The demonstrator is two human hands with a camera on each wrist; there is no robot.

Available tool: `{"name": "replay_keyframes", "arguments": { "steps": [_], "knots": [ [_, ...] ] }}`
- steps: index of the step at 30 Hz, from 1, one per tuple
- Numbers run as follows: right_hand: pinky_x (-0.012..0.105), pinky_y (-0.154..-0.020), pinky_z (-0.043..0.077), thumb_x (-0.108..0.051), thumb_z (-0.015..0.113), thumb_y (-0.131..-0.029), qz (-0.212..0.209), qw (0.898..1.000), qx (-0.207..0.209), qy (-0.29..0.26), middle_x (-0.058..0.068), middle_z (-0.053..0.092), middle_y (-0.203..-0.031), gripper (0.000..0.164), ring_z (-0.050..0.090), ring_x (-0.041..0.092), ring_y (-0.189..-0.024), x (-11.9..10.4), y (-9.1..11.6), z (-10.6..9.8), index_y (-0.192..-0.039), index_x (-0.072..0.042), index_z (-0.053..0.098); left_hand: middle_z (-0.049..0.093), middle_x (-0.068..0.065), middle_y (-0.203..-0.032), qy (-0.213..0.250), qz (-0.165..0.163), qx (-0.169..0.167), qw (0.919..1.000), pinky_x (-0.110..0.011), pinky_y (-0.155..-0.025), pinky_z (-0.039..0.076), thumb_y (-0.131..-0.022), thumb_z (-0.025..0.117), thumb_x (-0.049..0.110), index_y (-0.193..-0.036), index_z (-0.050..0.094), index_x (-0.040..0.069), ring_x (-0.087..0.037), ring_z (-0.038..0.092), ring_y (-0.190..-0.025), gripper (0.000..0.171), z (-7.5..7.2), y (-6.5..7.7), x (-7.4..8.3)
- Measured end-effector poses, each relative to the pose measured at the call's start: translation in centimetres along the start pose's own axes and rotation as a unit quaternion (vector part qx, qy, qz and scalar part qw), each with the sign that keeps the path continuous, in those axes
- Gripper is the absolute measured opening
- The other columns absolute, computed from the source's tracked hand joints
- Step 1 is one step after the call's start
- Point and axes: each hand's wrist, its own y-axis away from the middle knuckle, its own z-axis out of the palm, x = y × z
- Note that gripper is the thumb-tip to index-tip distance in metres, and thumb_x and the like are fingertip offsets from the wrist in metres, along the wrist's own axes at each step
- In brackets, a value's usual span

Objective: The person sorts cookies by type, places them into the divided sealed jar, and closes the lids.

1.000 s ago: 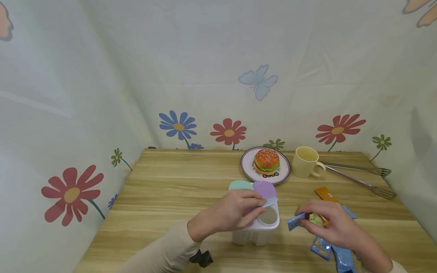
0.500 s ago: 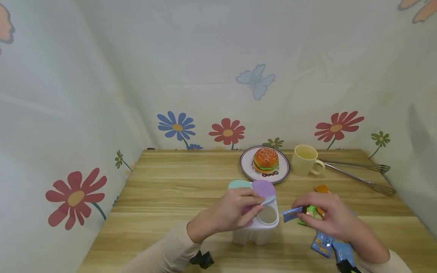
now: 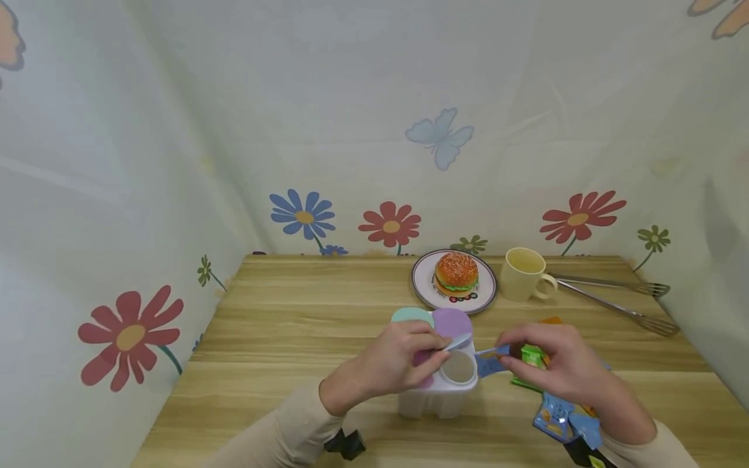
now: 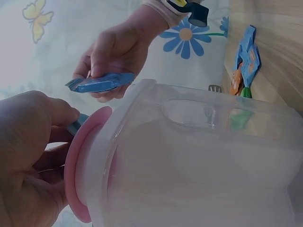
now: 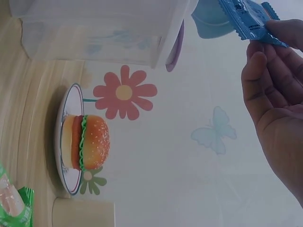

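Observation:
A white, see-through storage box [image 3: 430,404] stands on the table, its top fitted with round lids. My left hand [image 3: 402,359] pinches the light blue lid [image 3: 459,342], which is tilted up off a round opening [image 3: 459,368]. Behind that hand show the mint green lid [image 3: 412,315] and the purple lid [image 3: 452,321]. The pink lid [image 4: 77,177] is still seated, partly covered by my left fingers. Right of the opening, my right hand [image 3: 564,364] holds a small blue snack packet [image 5: 251,19] between thumb and fingers, its end close to the box's edge.
Several blue, orange and green packets [image 3: 552,416] lie under and around my right forearm. Behind the box stand a plate [image 3: 422,278] with a toy hamburger [image 3: 457,272] and a yellow mug [image 3: 523,279]. Two metal utensils [image 3: 629,311] lie at the right. A flowered curtain [image 3: 351,130] encloses the table.
My right hand has moved left with the blue packet, bringing it up to the box's opening. The left hand keeps the light blue lid raised, almost unmoved.

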Motion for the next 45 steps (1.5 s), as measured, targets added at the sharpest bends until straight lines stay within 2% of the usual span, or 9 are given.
{"name": "replay_keyframes", "arguments": {
  "steps": [10, 21, 33, 45],
  "knots": [
    [0.016, -0.063, 0.051, 0.026, 0.069, -0.064, 0.010, 0.999, 0.006, -0.044, 0.002, 0.067, -0.083, 0.046, 0.058, 0.006, -0.071, 0.0, -0.4, 0.9, -0.097, -0.006, 0.067, 0.071, -0.001, -0.086, 0.020, -0.021, -0.003, 0.9996, -0.003, -0.060, 0.041, -0.089, 0.070, 0.016, -0.092, 0.075, 0.006, -0.003, 0.055, -0.071, 0.012, 0.0, 0.0, -0.1],
    [0.019, -0.063, 0.051, 0.028, 0.066, -0.066, -0.005, 0.997, 0.019, -0.073, 0.006, 0.066, -0.085, 0.044, 0.058, 0.009, -0.074, 0.3, -1.2, 1.8, -0.099, -0.002, 0.067, 0.071, -0.001, -0.087, 0.023, -0.033, -0.006, 0.9992, -0.004, -0.060, 0.043, -0.091, 0.069, 0.018, -0.095, 0.075, 0.006, -0.004, 0.056, -0.072, 0.014, -0.2, 0.2, -0.3],
    [0.016, -0.066, 0.053, 0.024, 0.070, -0.066, -0.002, 0.999, 0.023, -0.041, 0.005, 0.069, -0.086, 0.044, 0.061, 0.008, -0.074, 0.9, -1.4, 2.8, -0.099, -0.004, 0.068, 0.071, -0.002, -0.088, 0.036, -0.040, -0.014, 0.9985, -0.005, -0.058, 0.044, -0.092, 0.067, 0.016, -0.099, 0.075, 0.005, -0.002, 0.055, -0.071, 0.015, -0.4, 0.2, -0.4],
    [0.018, -0.065, 0.053, 0.026, 0.070, -0.065, 0.002, 0.998, 0.021, -0.051, 0.006, 0.069, -0.086, 0.045, 0.060, 0.010, -0.074, 1.2, -1.5, 3.5, -0.098, -0.004, 0.068, 0.070, -0.002, -0.085, 0.036, -0.032, -0.003, 0.9988, -0.006, -0.056, 0.044, -0.089, 0.069, 0.012, -0.098, 0.075, 0.003, -0.003, 0.055, -0.069, 0.014, -0.4, 0.2, -0.6]
  ]
}}
